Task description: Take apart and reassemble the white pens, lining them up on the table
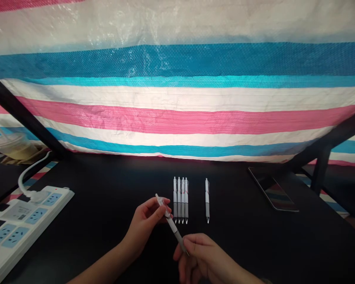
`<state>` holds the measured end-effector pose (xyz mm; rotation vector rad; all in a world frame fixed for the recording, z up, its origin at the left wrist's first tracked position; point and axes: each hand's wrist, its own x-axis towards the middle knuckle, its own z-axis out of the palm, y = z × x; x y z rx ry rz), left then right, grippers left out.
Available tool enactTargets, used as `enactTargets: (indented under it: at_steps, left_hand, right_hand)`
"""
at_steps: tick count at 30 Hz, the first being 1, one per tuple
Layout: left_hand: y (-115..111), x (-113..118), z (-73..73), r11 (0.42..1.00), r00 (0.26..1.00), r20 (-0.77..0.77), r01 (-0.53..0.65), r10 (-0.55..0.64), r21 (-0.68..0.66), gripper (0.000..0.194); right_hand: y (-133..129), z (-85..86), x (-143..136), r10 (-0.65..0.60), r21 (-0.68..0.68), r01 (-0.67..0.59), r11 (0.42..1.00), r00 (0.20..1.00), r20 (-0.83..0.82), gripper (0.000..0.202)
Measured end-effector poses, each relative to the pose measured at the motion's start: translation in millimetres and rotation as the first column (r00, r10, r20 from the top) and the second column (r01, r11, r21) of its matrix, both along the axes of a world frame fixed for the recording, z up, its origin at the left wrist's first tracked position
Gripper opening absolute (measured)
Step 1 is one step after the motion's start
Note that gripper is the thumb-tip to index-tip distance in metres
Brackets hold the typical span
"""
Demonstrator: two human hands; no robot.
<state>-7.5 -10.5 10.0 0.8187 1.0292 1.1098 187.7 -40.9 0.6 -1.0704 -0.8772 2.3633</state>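
A white and grey click pen (172, 225) is held aslant between my two hands, above the black tabletop. My left hand (149, 217) pinches its upper end near the clip. Lower down, my right hand (199, 254) grips the grey part close to the tip, fingers curled beneath. Just beyond my hands, several matching pens (180, 199) lie side by side in a tight row, tips toward me. One more such pen (207, 199) lies apart to the right of that row, parallel to it.
On the left sits a white power strip (32, 217) with a plugged-in cord. A phone (272, 189) lies at the right. A plastic cup with a straw (12, 144) stands at the far left. Striped sheeting (177, 118) hangs behind the black table (112, 173), between dark frame bars.
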Motion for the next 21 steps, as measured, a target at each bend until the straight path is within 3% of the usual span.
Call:
enactTargets:
  at_steps: [5,12,21]
  left_hand:
    - [1.0,1.7,1.2,0.995,0.992,-0.113,-0.049,0.059,0.087,0.047]
    - [5.8,1.9,-2.7,0.987,0.982,-0.168,-0.062,0.087,0.147,0.029]
    - [8.8,1.6,-6.6,0.987,0.988,-0.134,-0.051,0.071,0.149,0.031]
  right_hand:
    - [1.8,9.1,0.8,0.004,-0.016,-0.006,1.000,0.993,-0.121,0.046]
    - [0.1,9.6,2.3,-0.001,-0.005,0.000,1.000,0.986,-0.164,0.036]
    - [1.1,3.9,4.5,0.005,0.021,-0.001,1.000,0.978,-0.209,0.040]
